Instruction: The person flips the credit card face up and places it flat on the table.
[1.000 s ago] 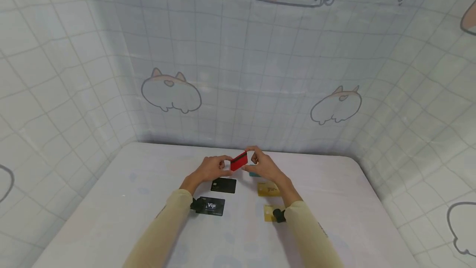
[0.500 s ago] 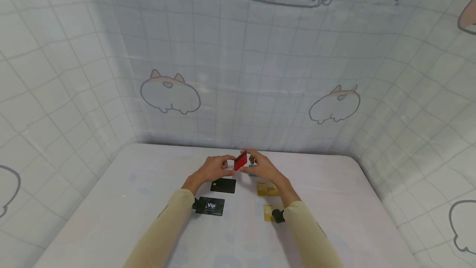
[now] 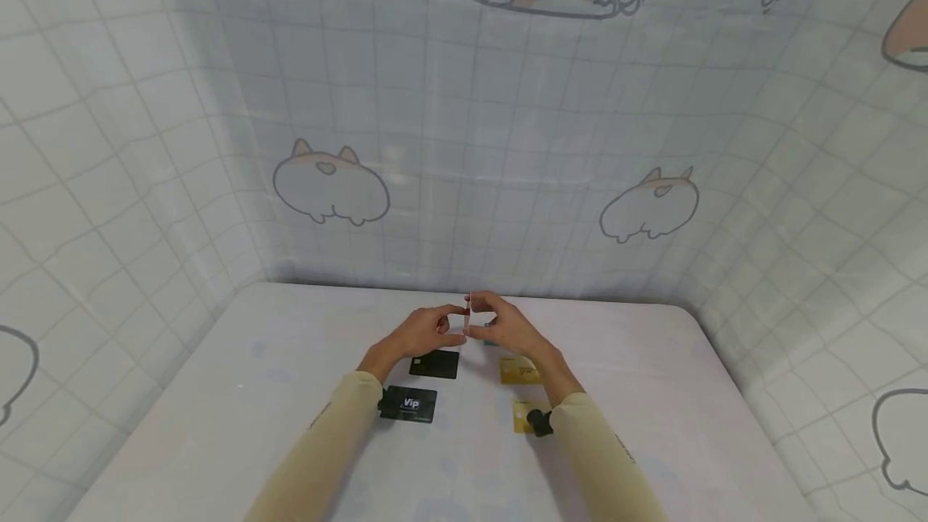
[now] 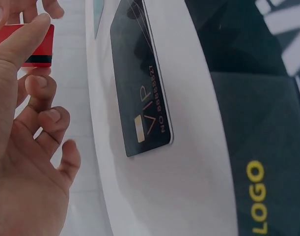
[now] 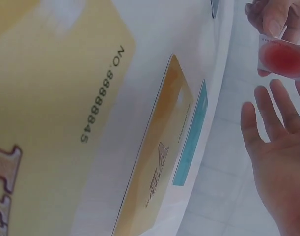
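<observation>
A red card point(image 3: 467, 314) stands nearly edge-on between both hands, above the far part of the table. My left hand point(image 3: 419, 332) pinches it by its left side; in the left wrist view the thumb lies across the card's red face point(image 4: 42, 45), which bears a black stripe. My right hand point(image 3: 516, 330) holds the opposite side between thumb and index finger, the other fingers spread in the right wrist view. That view shows the card's other face point(image 5: 283, 58), white with a red oval. Nearest below the left hand lies a black VIP card point(image 3: 435, 364).
Closer in on the left lies another black card point(image 3: 409, 404) marked Vip. On the right are two gold cards, one farther point(image 3: 519, 370) and one nearer point(image 3: 520, 417), plus a teal card point(image 5: 191, 142) behind them. A patterned curtain point(image 3: 471, 143) rises at the table's back edge.
The card has turned from showing its red striped face to nearly edge-on in the head view. Both hands have drawn slightly closer together around it.
</observation>
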`<action>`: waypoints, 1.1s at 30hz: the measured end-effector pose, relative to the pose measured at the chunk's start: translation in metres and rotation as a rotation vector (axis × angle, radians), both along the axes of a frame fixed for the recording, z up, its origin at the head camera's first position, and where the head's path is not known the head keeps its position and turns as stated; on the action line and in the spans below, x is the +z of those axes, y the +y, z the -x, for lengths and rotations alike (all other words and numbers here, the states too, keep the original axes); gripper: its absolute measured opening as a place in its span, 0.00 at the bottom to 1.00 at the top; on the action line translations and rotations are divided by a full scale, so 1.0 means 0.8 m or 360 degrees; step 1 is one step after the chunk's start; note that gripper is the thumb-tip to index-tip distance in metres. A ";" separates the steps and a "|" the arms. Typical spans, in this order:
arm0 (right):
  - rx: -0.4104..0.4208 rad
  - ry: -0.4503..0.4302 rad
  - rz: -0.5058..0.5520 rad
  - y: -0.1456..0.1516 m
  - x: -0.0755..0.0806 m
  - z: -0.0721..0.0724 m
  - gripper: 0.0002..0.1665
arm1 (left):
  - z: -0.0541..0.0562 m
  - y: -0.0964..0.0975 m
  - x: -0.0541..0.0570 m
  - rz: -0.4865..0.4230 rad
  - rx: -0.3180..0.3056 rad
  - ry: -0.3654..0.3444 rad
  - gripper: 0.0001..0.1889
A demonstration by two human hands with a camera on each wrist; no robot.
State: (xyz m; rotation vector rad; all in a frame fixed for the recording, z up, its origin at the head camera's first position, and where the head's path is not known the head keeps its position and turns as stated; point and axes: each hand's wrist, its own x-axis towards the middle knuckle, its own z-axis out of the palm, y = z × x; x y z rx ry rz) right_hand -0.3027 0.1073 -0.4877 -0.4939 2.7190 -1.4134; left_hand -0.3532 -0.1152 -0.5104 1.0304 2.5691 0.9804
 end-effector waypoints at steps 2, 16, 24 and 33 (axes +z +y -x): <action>0.0006 -0.0016 0.0028 0.000 0.000 -0.001 0.34 | -0.001 -0.001 0.001 -0.0067 -0.0016 -0.0070 0.32; 0.0022 0.0033 0.0079 -0.004 0.003 -0.008 0.36 | -0.004 -0.014 -0.001 -0.0279 0.0029 -0.0012 0.32; -0.0050 0.0102 -0.0092 -0.005 0.003 -0.012 0.36 | -0.006 -0.016 0.003 -0.0301 0.0047 -0.0021 0.36; -0.0147 0.0102 -0.0302 -0.006 0.005 -0.015 0.37 | -0.009 -0.019 0.007 -0.0319 0.0028 -0.0020 0.39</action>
